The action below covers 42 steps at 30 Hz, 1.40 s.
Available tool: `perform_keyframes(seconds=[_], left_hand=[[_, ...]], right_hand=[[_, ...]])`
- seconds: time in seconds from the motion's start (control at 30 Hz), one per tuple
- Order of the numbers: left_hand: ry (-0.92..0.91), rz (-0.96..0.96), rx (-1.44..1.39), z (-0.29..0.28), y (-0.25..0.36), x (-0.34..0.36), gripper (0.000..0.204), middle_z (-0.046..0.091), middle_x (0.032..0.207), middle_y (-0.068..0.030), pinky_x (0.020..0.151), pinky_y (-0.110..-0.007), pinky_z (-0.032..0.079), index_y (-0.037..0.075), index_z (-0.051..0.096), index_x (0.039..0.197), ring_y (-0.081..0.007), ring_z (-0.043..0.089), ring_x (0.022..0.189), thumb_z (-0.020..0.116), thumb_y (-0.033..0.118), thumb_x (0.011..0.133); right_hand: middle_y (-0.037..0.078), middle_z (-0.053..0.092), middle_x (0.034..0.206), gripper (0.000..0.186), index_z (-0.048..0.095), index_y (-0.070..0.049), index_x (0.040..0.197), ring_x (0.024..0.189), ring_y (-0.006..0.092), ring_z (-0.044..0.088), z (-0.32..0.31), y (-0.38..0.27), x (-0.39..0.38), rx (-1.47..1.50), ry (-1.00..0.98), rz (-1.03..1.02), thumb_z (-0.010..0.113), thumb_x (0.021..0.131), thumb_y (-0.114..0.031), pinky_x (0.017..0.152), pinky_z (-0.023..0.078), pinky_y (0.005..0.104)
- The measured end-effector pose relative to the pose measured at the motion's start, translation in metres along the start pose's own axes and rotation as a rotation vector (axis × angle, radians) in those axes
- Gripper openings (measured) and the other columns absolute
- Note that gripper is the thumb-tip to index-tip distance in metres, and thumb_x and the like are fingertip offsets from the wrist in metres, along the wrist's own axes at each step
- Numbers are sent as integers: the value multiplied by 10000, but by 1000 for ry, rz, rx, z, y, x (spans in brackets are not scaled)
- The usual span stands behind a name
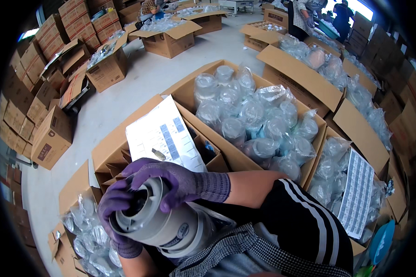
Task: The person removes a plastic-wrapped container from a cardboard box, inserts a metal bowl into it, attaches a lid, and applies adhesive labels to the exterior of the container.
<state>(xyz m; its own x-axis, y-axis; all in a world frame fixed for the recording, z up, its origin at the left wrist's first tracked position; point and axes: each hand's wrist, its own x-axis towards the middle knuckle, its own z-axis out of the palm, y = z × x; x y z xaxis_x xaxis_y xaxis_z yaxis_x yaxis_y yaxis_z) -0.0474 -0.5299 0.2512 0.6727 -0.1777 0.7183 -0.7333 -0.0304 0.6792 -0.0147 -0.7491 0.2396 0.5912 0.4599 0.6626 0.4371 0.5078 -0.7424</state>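
Tilted against my lap is a grey cylindrical vacuum flask (182, 226) with a round label on its side and its dark, ringed mouth facing up and to the left. My left hand (113, 205), in a purple knit glove, wraps round the left side of the mouth. From the right, my right hand (171, 180), gloved alike, curls over the top of the rim, its fingertips close to the left hand's. Just beyond, a white sheet of printed labels (145, 127) lies across a divided carton (118, 168), with a small metallic piece (158, 153) on it.
An open carton (182, 99) of clear-bagged, rounded items stands ahead. Another bagged pile (90, 235) is at lower left. A second label sheet (358, 194) rests on bagged goods at right, near a blue basin (381, 240). Stacked cartons (53, 134) line the left; people work farther back.
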Motion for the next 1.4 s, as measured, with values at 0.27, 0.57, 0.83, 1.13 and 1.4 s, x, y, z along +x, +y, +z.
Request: perform_keyframes(seconds=[0.27, 0.57, 0.83, 1.13, 1.4], left_hand=[[-218, -235, -51, -12, -46, -34, 763, 673, 902, -152, 1024, -490, 448, -4, 628, 770, -343, 629, 1062, 543, 741, 908], [-6, -795, -276, -19, -12, 32, 587, 670, 1263, -141, 1015, -391, 497, -43, 568, 1342, -246, 644, 1145, 759, 201, 844], [268, -783, -340, -15, -73, 16, 550, 696, 1132, -124, 900, -332, 585, -48, 552, 1347, -207, 695, 1011, 727, 246, 917], [331, -698, -329, -20, -68, 9, 487, 724, 1012, -105, 800, -294, 582, -39, 630, 1211, -157, 703, 869, 781, 283, 879], [275, -740, -239, -11, -67, 11, 625, 721, 1068, -118, 868, -312, 572, -20, 592, 1321, -171, 700, 940, 801, 327, 846]], right_hand=[[63, 570, 1052, 505, 628, -68, 1030, 1176, 206, 569, -11, 50, -43, -51, 61, 209, 617, 969, -569, 1183, 342, 446], [114, 673, 1109, 612, 644, -42, 1172, 1022, 216, 636, -54, 90, 74, 127, 562, 839, 497, 1010, -614, 950, 506, 374], [259, 467, 1452, 843, 326, -39, 1550, 1375, 418, 465, -30, 94, 62, -1060, -218, 128, 757, 829, -107, 1147, 415, 478], [221, 425, 1484, 865, 414, -44, 1484, 1145, 329, 635, -30, 86, 60, -1262, -221, -141, 864, 776, -254, 933, 574, 400], [204, 563, 1324, 635, 456, -16, 1447, 1084, 286, 653, -33, 81, 52, -529, 73, 500, 713, 933, -285, 871, 576, 401]])
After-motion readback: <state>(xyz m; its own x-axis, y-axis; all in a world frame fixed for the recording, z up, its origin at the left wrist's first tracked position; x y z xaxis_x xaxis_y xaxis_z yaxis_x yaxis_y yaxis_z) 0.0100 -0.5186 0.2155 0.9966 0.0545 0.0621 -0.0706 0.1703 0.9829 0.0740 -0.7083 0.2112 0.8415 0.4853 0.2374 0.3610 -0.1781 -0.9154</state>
